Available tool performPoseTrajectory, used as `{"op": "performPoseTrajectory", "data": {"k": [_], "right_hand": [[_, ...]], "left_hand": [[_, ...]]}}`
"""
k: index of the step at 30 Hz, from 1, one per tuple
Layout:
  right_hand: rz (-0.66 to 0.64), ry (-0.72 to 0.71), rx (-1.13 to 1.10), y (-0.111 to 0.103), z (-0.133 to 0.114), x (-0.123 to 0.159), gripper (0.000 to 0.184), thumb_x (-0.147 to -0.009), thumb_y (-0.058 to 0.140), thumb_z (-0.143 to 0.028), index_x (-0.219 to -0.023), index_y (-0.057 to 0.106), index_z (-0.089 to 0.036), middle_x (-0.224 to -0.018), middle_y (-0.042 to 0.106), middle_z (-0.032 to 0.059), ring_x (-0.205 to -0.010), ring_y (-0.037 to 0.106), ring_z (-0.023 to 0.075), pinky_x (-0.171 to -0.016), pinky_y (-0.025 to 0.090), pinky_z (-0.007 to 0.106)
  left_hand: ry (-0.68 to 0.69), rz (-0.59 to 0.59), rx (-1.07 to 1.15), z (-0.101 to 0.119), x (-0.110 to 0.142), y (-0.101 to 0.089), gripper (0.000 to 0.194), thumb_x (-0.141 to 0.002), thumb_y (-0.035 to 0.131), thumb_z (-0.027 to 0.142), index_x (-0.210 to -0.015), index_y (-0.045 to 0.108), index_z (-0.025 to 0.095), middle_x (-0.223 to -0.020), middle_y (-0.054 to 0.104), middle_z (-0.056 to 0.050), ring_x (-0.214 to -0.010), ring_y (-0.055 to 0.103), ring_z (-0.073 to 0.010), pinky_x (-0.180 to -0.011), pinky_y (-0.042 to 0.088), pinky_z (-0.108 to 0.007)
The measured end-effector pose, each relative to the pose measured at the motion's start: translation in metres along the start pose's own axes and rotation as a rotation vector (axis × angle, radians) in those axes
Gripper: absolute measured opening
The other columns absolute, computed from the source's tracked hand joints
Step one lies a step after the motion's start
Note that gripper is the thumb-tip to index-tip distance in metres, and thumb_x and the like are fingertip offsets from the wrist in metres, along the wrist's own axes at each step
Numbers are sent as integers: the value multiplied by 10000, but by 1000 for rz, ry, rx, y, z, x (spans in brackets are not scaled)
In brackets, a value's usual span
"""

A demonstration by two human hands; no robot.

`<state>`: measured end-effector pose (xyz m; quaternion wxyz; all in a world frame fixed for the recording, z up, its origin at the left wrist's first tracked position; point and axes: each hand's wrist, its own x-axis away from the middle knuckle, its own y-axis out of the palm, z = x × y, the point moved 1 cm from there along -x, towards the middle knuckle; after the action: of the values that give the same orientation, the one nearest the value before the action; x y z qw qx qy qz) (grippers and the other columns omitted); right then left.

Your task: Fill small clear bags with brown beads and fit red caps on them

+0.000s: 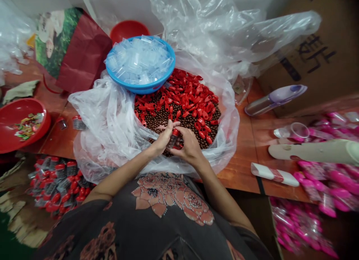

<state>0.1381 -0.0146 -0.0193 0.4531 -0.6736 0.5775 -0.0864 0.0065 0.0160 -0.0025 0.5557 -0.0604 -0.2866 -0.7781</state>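
Over the brown balls, my left hand (163, 139) and my right hand (190, 145) meet around a small clear container with a red top (173, 139). The left fingers close along its left side. My right thumb and fingers curl round its other side, partly hiding it. Beneath my hands spreads a layer of small round brown balls (157, 121), lying in an open clear plastic bag (228, 131). Behind my fingers, glossy red plastic pieces (193, 93) are heaped on the balls.
A blue bowl (143, 89) of clear plastic pieces stands at the bag's back left. At left are a red bowl (42, 131) with small wrapped bits and a pile of red-topped containers (60, 185). A cardboard box (316, 62) and pink-topped containers (340, 176) are at right.
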Motion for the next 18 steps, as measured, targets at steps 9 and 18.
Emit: {"op": "performPoseTrajectory", "data": {"k": [9,18], "right_hand": [[22,-38,-73,-4,1,5,762,-720,677,-297,-1410,360,-233,-1240,599,120,-1062,598,292,-904,504,488],[36,-35,-87,-2,1,13,724,-735,710,-354,-1375,389,-246,-1164,622,109,-1015,614,284,-861,524,460]], "left_hand": [[177,-350,-358,-4,17,-16,1023,-830,651,373,-1579,-23,197,-1538,339,-181,-1301,465,-289,-1098,360,-432],[257,-367,-647,7,27,-8,977,-838,508,188,-1557,-154,193,-1615,173,-174,-1299,448,-243,-1123,316,-399]]}}
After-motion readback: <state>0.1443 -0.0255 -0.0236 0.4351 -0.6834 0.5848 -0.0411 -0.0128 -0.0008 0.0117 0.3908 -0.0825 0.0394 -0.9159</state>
